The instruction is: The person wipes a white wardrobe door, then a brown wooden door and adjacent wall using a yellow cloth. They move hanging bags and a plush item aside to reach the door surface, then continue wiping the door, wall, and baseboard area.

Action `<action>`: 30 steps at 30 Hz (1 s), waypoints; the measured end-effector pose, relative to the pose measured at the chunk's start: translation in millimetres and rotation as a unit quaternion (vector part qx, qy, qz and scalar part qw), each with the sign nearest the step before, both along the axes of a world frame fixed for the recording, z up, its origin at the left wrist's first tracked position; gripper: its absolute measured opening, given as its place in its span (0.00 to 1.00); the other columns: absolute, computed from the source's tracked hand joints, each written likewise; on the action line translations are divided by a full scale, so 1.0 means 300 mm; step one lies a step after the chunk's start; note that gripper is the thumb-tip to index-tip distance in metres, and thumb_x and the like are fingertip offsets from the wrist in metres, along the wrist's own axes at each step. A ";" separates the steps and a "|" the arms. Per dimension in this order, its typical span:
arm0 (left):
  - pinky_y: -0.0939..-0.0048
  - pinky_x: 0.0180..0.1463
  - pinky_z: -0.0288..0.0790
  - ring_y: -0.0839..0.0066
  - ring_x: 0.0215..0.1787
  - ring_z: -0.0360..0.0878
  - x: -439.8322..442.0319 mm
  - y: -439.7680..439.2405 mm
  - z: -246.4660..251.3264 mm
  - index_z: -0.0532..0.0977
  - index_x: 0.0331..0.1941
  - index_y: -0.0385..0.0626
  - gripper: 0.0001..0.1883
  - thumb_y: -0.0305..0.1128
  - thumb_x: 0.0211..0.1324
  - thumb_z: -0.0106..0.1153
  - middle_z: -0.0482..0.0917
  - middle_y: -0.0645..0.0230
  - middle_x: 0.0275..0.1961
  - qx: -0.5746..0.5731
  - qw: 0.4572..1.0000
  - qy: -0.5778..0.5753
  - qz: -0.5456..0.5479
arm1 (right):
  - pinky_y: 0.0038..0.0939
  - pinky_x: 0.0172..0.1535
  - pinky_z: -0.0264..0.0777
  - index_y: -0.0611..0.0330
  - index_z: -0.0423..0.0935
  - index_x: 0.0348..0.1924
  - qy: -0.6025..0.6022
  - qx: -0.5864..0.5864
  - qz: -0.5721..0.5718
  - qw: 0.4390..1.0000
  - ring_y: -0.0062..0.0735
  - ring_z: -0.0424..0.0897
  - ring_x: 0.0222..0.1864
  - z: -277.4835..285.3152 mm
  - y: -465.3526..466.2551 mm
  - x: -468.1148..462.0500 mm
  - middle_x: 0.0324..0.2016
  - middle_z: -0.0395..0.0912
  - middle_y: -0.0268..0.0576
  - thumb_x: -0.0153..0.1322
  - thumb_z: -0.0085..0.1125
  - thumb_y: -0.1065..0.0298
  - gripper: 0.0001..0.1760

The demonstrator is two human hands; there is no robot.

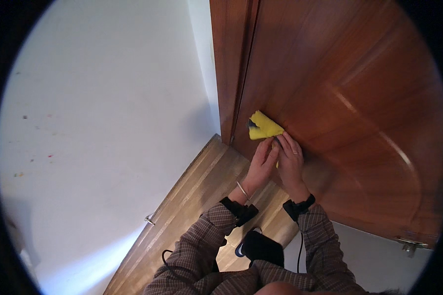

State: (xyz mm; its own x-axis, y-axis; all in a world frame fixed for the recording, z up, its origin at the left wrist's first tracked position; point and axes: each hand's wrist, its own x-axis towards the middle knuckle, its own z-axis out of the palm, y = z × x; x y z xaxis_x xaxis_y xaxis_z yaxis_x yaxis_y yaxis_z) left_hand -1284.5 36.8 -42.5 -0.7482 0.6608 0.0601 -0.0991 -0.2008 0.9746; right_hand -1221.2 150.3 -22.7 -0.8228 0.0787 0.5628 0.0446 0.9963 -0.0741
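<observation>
A yellow cloth (pixel 267 126) with a dark grey patch is bunched in front of the reddish-brown wooden door (pixel 302 84), close to its frame. My left hand (pixel 263 159) grips the lower part of the cloth from the left, thumb towards the other hand. Beside it, my right hand (pixel 290 156) holds the same cloth with bent fingers; a ring shows on one of them. A bit of yellow pokes out between the two palms. Whether the cloth touches the door I cannot tell.
The brown door frame (pixel 229 73) meets a white wall (pixel 107 103) with small coloured marks. Below lies a wood-look floor (pixel 192 199). One metal fitting (pixel 149 220) sits at the wall's foot, another (pixel 411 243) at the door's lower edge. A black cable (pixel 300 252) hangs by my right sleeve.
</observation>
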 end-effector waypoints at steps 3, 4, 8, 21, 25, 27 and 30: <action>0.68 0.70 0.58 0.64 0.68 0.65 0.010 0.027 -0.205 0.61 0.68 0.39 0.24 0.38 0.74 0.45 0.66 0.57 0.66 -0.009 0.997 -0.068 -0.019 | 0.43 0.67 0.63 0.62 0.74 0.59 -0.130 -0.161 -0.041 0.978 0.44 0.63 0.70 -0.199 0.002 0.033 0.66 0.67 0.44 0.74 0.56 0.69 0.20; 0.68 0.71 0.56 0.64 0.69 0.63 0.015 0.029 -0.272 0.61 0.68 0.39 0.25 0.39 0.74 0.44 0.65 0.57 0.67 -0.005 0.998 -0.055 -0.010 | 0.42 0.67 0.63 0.62 0.73 0.59 -0.093 -0.210 -0.036 0.973 0.45 0.64 0.69 -0.262 -0.005 0.041 0.65 0.68 0.45 0.75 0.55 0.68 0.20; 0.69 0.74 0.52 0.68 0.73 0.56 -0.023 0.039 -0.433 0.55 0.72 0.44 0.27 0.42 0.76 0.40 0.58 0.61 0.72 0.020 0.999 -0.040 0.008 | 0.38 0.64 0.66 0.64 0.70 0.61 -0.024 -0.442 -0.013 0.897 0.48 0.71 0.64 -0.420 -0.055 -0.010 0.60 0.72 0.52 0.78 0.48 0.66 0.20; 0.76 0.57 0.69 0.76 0.51 0.75 -0.271 -0.098 -0.877 0.74 0.56 0.41 0.14 0.24 0.72 0.44 0.78 0.66 0.51 0.016 0.992 0.061 0.111 | 0.32 0.53 0.71 0.67 0.75 0.55 0.016 -0.521 0.043 0.852 0.42 0.80 0.50 -0.913 -0.094 -0.115 0.47 0.79 0.51 0.77 0.50 0.65 0.17; 0.71 0.59 0.68 0.73 0.53 0.74 -0.366 -0.036 -0.615 0.72 0.56 0.38 0.13 0.28 0.73 0.44 0.77 0.66 0.51 0.006 0.842 0.437 0.317 | 0.37 0.60 0.68 0.64 0.66 0.64 0.153 -0.449 0.235 0.848 0.47 0.74 0.60 -0.714 -0.059 -0.151 0.59 0.71 0.54 0.77 0.49 0.66 0.23; 0.69 0.62 0.65 0.70 0.57 0.72 -0.390 -0.007 -0.446 0.71 0.56 0.38 0.13 0.28 0.72 0.44 0.75 0.62 0.55 0.067 0.795 0.472 0.375 | 0.38 0.62 0.66 0.63 0.65 0.66 0.184 -0.384 0.285 0.859 0.47 0.71 0.63 -0.650 -0.069 -0.116 0.62 0.67 0.54 0.77 0.50 0.66 0.24; 0.65 0.69 0.58 0.62 0.66 0.64 -0.470 0.128 -0.262 0.67 0.59 0.36 0.17 0.31 0.73 0.44 0.67 0.56 0.64 0.114 0.724 0.563 0.382 | 0.40 0.64 0.64 0.61 0.65 0.65 0.205 -0.348 0.274 0.873 0.49 0.67 0.65 -0.666 -0.052 -0.049 0.64 0.63 0.53 0.77 0.50 0.65 0.24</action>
State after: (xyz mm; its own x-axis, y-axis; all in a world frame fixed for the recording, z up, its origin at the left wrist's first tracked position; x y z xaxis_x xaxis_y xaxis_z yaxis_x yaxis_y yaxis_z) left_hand -1425.5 75.1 -121.3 -0.2819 -0.0423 0.9585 0.9574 0.0533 0.2840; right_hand -1236.1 134.8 -222.3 -0.5845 0.1778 0.7917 -0.5967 0.5670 -0.5678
